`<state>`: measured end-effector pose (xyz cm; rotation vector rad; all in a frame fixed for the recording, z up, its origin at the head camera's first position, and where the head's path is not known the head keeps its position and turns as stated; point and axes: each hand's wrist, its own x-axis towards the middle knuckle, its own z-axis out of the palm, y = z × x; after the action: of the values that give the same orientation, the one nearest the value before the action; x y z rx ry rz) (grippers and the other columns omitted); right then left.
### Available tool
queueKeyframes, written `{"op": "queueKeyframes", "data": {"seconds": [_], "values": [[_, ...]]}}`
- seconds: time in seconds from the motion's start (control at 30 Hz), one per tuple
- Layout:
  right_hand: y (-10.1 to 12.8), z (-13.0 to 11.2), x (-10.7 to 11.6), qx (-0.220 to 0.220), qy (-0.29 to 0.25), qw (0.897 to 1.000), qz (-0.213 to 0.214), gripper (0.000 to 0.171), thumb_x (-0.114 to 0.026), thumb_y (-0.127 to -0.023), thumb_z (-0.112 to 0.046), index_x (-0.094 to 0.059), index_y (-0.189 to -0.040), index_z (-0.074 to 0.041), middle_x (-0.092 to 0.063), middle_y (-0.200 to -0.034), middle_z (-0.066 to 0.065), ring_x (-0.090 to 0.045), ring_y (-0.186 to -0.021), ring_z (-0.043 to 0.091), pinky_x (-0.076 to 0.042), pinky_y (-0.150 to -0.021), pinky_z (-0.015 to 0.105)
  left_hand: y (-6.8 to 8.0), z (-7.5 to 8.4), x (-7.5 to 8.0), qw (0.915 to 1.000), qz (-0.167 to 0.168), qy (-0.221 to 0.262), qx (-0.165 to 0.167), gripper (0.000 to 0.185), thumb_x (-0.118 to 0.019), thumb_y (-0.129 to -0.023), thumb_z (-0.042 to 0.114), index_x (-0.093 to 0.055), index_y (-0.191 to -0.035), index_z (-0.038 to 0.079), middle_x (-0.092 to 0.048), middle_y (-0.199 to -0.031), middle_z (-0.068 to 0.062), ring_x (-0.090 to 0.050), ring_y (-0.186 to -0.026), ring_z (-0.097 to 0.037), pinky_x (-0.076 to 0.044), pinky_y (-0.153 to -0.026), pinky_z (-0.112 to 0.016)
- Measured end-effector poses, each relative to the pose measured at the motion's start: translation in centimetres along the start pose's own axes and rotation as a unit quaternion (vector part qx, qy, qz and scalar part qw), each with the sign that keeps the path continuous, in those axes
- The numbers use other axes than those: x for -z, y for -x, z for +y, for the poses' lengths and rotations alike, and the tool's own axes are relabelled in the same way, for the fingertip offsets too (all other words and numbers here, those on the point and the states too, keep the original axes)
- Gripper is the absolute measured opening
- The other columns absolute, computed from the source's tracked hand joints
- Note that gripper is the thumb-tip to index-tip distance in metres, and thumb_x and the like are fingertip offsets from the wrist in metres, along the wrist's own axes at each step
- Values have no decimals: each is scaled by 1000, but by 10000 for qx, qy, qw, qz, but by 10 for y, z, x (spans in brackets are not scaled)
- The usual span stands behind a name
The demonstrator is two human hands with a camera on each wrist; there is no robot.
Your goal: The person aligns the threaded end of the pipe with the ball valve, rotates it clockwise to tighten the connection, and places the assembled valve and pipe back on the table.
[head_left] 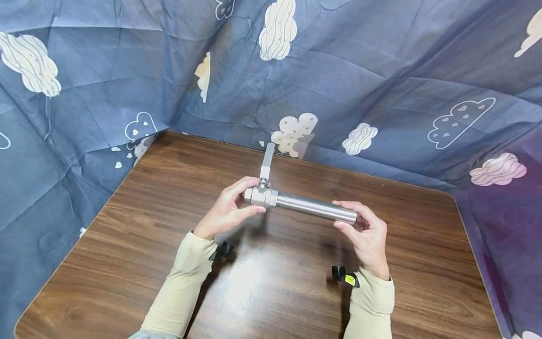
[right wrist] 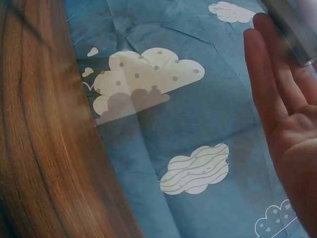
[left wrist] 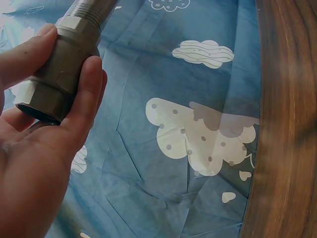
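A steel ball valve (head_left: 259, 197) with a flat lever handle (head_left: 267, 162) is held up over the table, joined end to end with a smooth metal pipe (head_left: 313, 207). My left hand (head_left: 226, 210) grips the valve body between thumb and fingers; the lever points away from me. In the left wrist view the valve (left wrist: 68, 62) shows its hollow open end, and threads (left wrist: 84, 17) are visible where the pipe enters it. Thumb and fingers of my right hand (head_left: 367, 235) hold the pipe's far end. The right wrist view shows only part of that pipe (right wrist: 292, 29).
A brown wood-grain table (head_left: 169, 188) lies beneath both hands. Blue cloth with printed clouds (head_left: 338, 84) hangs behind it and along both sides. Small black devices are strapped at the wrists, one of them with a yellow label (head_left: 350, 280).
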<state>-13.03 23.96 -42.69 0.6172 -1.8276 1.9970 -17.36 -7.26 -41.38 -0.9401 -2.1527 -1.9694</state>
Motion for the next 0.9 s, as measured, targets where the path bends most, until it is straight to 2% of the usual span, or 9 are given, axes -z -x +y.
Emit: {"op": "queueKeyframes", "data": {"seconds": [0.43, 0.9], "values": [[2, -1, 0, -130, 188, 9997, 108, 39, -65, -74, 25, -57, -111, 19, -73, -108, 9, -69, -88, 11, -56, -72, 15, -1, 0, -1, 10000, 19, -46, 45, 51, -76, -75, -8, -56, -122, -5, -59, -120, -19, -57, -102, -7, -53, -88, -19], [4, -1, 3, -236, 988, 9945, 266, 30, -64, -81, 18, -62, -110, 12, -71, -87, -4, -62, -74, 2, -49, -61, 11, 0, 1, -3, 9999, -14, -120, 90, 52, -77, -75, -7, -57, -122, -5, -59, -120, -18, -57, -101, -8, -54, -86, -18]]}}
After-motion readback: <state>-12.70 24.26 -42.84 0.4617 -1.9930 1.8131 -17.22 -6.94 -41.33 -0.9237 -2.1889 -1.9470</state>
